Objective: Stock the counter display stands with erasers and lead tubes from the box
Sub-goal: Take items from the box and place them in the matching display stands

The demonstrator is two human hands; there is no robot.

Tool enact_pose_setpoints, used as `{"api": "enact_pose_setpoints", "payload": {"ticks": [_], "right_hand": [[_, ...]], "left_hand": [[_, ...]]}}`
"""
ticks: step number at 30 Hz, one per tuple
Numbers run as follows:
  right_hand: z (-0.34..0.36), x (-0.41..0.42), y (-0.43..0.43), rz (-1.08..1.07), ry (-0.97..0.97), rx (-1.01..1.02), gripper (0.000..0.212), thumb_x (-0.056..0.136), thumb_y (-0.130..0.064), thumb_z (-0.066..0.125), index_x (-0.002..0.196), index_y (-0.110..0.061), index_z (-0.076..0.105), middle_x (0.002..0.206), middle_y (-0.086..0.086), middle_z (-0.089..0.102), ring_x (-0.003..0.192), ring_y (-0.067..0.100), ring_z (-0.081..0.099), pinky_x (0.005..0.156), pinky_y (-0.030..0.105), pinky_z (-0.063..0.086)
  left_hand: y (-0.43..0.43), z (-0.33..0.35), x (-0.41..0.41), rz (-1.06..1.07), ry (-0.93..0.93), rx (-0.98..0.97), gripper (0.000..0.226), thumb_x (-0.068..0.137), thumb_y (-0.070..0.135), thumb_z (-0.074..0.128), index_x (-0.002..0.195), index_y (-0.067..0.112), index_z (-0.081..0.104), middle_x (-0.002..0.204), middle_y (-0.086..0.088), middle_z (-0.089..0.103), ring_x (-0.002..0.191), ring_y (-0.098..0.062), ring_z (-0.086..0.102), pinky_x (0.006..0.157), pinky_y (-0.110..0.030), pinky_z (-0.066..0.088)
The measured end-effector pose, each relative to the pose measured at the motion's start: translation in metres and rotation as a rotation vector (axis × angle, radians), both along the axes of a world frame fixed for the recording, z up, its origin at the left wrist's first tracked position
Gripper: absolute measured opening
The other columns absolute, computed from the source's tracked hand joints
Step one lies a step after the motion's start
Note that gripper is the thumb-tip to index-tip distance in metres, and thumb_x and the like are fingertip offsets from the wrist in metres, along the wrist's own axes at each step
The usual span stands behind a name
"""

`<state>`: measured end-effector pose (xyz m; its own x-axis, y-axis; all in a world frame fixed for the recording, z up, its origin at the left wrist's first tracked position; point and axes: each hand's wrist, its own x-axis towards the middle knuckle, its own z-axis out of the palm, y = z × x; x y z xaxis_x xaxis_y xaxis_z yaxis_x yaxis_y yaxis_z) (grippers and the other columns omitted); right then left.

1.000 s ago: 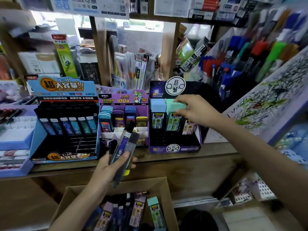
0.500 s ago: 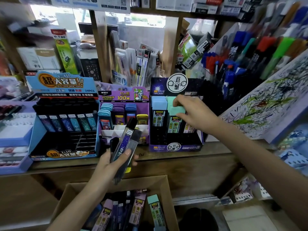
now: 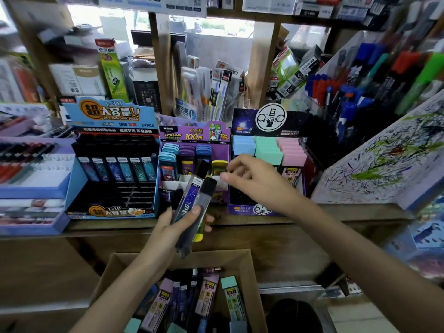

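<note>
Right hand [image 3: 254, 181] came off the teal erasers [image 3: 268, 150] and swung left; half a second ago it sat on that row in the eraser stand [image 3: 242, 209]. Camera had tipped slightly, stands had not shifted.

Right hand was empty, fingers loosely bent and spread. Its fingertips [image 3: 224, 176] sat just beside the black cap of the lead tubes [image 3: 192, 203]; couldn't tell if they touched.

Left hand [image 3: 175, 227] gripped the bundle of lead tubes, thumb across the front, fingers wrapped behind. Bundle was tilted up and right, above the counter [image 3: 348, 210] edge, in front of the middle purple stand [image 3: 194, 134].

Eraser stand stood on the counter at right with three rows: blue erasers [image 3: 242, 145], teal, pink erasers [image 3: 292, 152]. Teal row was seated between the other two.

Middle purple stand held flat lead cases in blue, purple and yellow. Blue stand [image 3: 110, 116] to its left had one row of tubes across the top tier, dark slots below.

Cardboard box [image 3: 230, 259] sat below the counter, open, with sleeved erasers [image 3: 231, 294] and more tubes lying loose inside.
</note>
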<state>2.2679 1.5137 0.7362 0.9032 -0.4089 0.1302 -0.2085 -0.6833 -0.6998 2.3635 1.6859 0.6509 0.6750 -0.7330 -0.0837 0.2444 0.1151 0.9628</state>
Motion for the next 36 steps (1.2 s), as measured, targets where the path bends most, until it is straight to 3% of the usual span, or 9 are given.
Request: {"api": "enact_pose_setpoints", "payload": {"ticks": [4,10,15,20,23,26,28,32,36], "right_hand": [[-0.02,0.019,0.034,0.042,0.032,0.437,0.018,0.088,-0.031,0.063,0.092,-0.013,0.058,0.076,-0.002,0.064,0.064,0.007,0.059,0.055,0.024,0.043],[-0.032,0.04,0.05,-0.002,-0.112,0.527,0.012,0.09,-0.024,0.061,0.086,-0.014,0.056,0.083,0.002,0.067,0.063,0.002,0.061,0.056,0.019,0.05],[-0.024,0.052,0.054,-0.027,-0.218,0.689,0.013,0.091,-0.017,0.06,0.081,-0.012,0.054,0.076,0.002,0.067,0.067,0.018,0.063,0.063,0.028,0.056],[-0.005,0.075,0.064,0.02,-0.264,0.646,0.014,0.091,-0.014,0.06,0.08,-0.012,0.05,0.078,0.006,0.069,0.064,0.017,0.066,0.057,0.027,0.055],[0.002,0.095,0.076,0.049,-0.249,0.595,0.013,0.093,-0.016,0.056,0.083,-0.014,0.047,0.093,0.021,0.066,0.073,0.026,0.06,0.059,0.031,0.051],[-0.002,0.114,0.094,0.115,-0.261,0.638,0.001,0.094,-0.014,0.046,0.094,-0.016,0.046,0.089,0.008,0.073,0.083,0.027,0.063,0.077,0.043,0.05],[-0.007,0.126,0.107,0.105,-0.288,0.692,0.012,0.095,-0.011,0.042,0.105,-0.005,0.042,0.079,0.007,0.073,0.085,0.025,0.067,0.09,0.045,0.049],[-0.016,0.147,0.126,0.099,-0.337,0.91,0.018,0.098,-0.02,0.048,0.082,-0.014,0.043,0.066,0.004,0.055,0.062,0.019,0.061,0.074,0.037,0.055],[-0.018,0.165,0.135,0.122,-0.333,1.002,0.019,0.1,-0.027,0.039,0.086,-0.015,0.045,0.078,0.003,0.055,0.062,0.011,0.056,0.066,0.025,0.049]], "left_hand": [[0.007,0.004,0.002,0.022,0.022,-0.015,0.046,0.061,0.04,0.073,0.099,0.016,0.063,0.08,0.001,0.075,0.07,-0.011,0.071,0.055,-0.015,0.051],[0.026,0.007,0.014,0.073,-0.032,0.019,0.046,0.067,0.042,0.067,0.103,0.014,0.062,0.082,0.0,0.075,0.073,-0.013,0.071,0.058,-0.018,0.052],[0.05,0.004,0.03,0.191,0.003,0.047,0.049,0.067,0.041,0.069,0.107,0.016,0.059,0.108,-0.008,0.069,0.105,-0.026,0.063,0.096,-0.044,0.047],[0.081,0.008,0.05,0.23,-0.029,-0.015,0.041,0.074,0.031,0.063,0.11,0.011,0.059,0.089,-0.01,0.074,0.076,-0.019,0.071,0.062,-0.021,0.055],[0.099,0.008,0.061,0.266,-0.044,-0.048,0.038,0.075,0.031,0.062,0.109,0.013,0.06,0.089,-0.009,0.074,0.076,-0.017,0.071,0.062,-0.02,0.055],[0.109,0.009,0.069,0.298,-0.049,-0.051,0.042,0.073,0.035,0.064,0.11,0.015,0.06,0.093,-0.008,0.074,0.082,-0.019,0.07,0.07,-0.027,0.053],[0.116,0.009,0.073,0.318,-0.044,-0.05,0.044,0.073,0.035,0.065,0.111,0.014,0.061,0.095,-0.008,0.074,0.085,-0.019,0.07,0.073,-0.031,0.051],[0.134,0.007,0.08,0.354,-0.055,-0.06,0.036,0.074,0.032,0.063,0.104,0.013,0.062,0.087,-0.007,0.075,0.076,-0.018,0.071,0.062,-0.022,0.055],[0.156,0.002,0.088,0.406,-0.034,-0.069,0.017,0.081,0.021,0.06,0.095,0.011,0.064,0.073,-0.003,0.074,0.063,-0.011,0.069,0.053,-0.016,0.052]]}}
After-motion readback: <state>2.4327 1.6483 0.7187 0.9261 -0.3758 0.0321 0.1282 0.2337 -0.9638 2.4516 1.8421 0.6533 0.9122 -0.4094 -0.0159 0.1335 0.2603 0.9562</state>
